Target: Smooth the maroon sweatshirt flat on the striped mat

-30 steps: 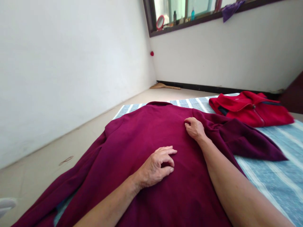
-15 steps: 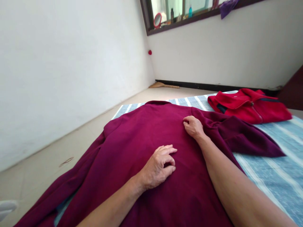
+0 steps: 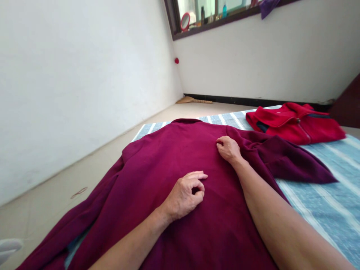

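From the head camera we look down on a dark purple garment (image 3: 165,168) spread over a blue striped cloth (image 3: 320,210), its collar (image 3: 185,120) at the far end and a broad, unbroken panel facing up. One sleeve (image 3: 298,163) juts out to the right, rumpled near the shoulder, towards a folded red jacket (image 3: 295,125); the other sleeve (image 3: 84,213) runs down the left side. Our left hand (image 3: 184,195) lies over the middle of the panel, half open, thumb and forefinger bent into a ring and the remaining fingers stretched forward. Our right hand (image 3: 228,148) sits farther up, near the shoulder of the rumpled sleeve, its fingers curled inwards. We cannot tell whether either has cloth pinched (the fingertips mostly hide what lies under them). We judge the step in hand to be laying the panel flat, and it looks largely smooth, the creased sleeve less so. A next move on that sleeve would call for a light, sure hold at its edge, without dragging the panel askew.
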